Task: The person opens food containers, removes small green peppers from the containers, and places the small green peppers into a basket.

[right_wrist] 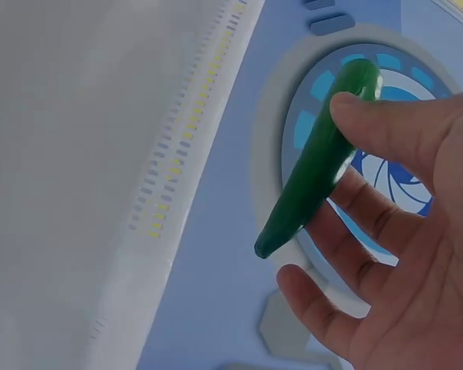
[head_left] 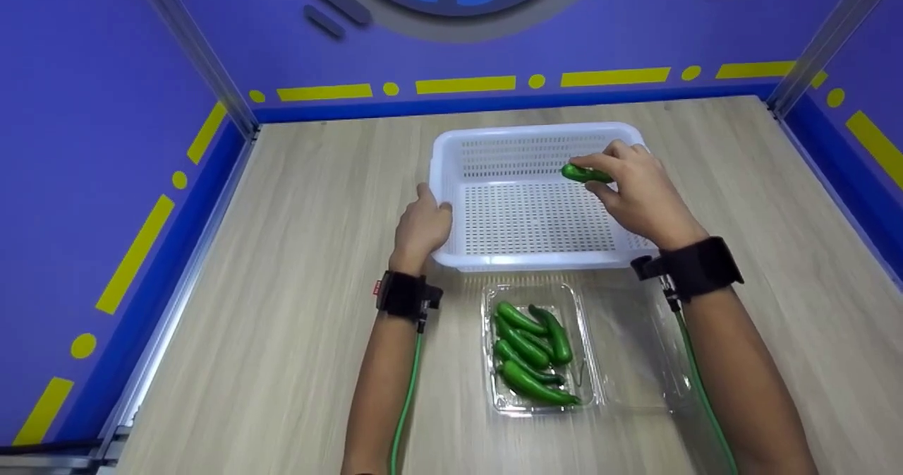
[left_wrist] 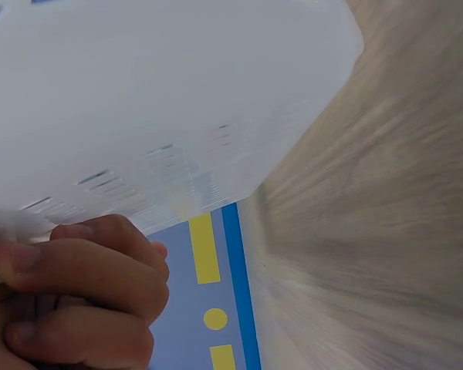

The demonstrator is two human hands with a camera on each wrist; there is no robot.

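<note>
My right hand [head_left: 638, 191] pinches a green chili pepper [right_wrist: 318, 162] between thumb and fingers, above the right part of a white perforated plastic basket [head_left: 540, 260]. In the right wrist view the pepper lies slantwise across the fingers [right_wrist: 370, 208]. At the basket's left side my left hand [head_left: 421, 224] grips the rim; its fingers [left_wrist: 92, 270] curl at the basket wall [left_wrist: 154, 100] in the left wrist view. Nearer to me, a clear plastic clamshell box [head_left: 589, 362] holds several green peppers [head_left: 522, 344]. No peppers show on the basket's visible floor.
The clamshell's clear lid [head_left: 631, 348] lies folded open to the right, partly under the right forearm. A wood-grain table [head_left: 303, 249] bears everything. Blue panels [head_left: 451, 58] with yellow marks stand at the back and both sides. Green cables [head_left: 405, 404] run along both forearms.
</note>
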